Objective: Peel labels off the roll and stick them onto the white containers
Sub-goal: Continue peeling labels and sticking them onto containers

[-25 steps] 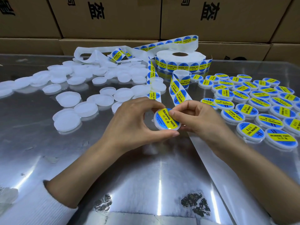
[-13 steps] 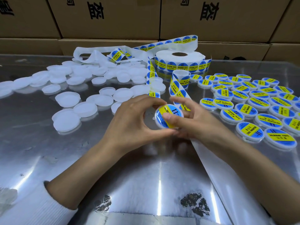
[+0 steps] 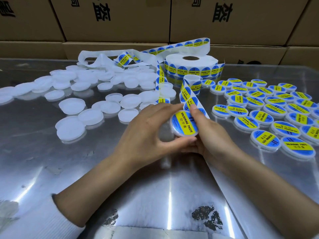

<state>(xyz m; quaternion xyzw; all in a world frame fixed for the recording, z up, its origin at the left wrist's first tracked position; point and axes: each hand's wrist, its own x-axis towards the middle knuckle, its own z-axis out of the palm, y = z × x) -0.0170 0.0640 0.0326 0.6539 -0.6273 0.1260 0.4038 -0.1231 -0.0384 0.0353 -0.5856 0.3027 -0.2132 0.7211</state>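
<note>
Near the middle of the shiny metal table (image 3: 155, 195), both hands hold one round white container (image 3: 183, 124) tilted up toward the camera. Its top is covered by a round label (image 3: 185, 122), blue with a yellow band across it that reads "SOLDERING PASTE" in black over a line of smaller characters; a thin white rim shows around the label. The left hand (image 3: 146, 133) curls around the container, thumb under its lower edge and fingers over its upper edge. The right hand (image 3: 208, 133) grips it from the right side, with one finger laid along the label's right part and the other fingers tucked beneath.

Just behind the hands a strip of labels (image 3: 187, 97) on white backing rises and loops back toward the roll (image 3: 190, 65), which lies flat near the far edge of the table with the same blue and yellow labels around its side. Loose white backing tape (image 3: 96, 57) is heaped to the left of the roll.

Plain white containers (image 3: 72, 105) without labels are scattered over the left half of the table. Labeled containers (image 3: 264, 138) lie close together along the right side. Brown cardboard boxes (image 3: 120, 19) are stacked behind the table's far edge.
</note>
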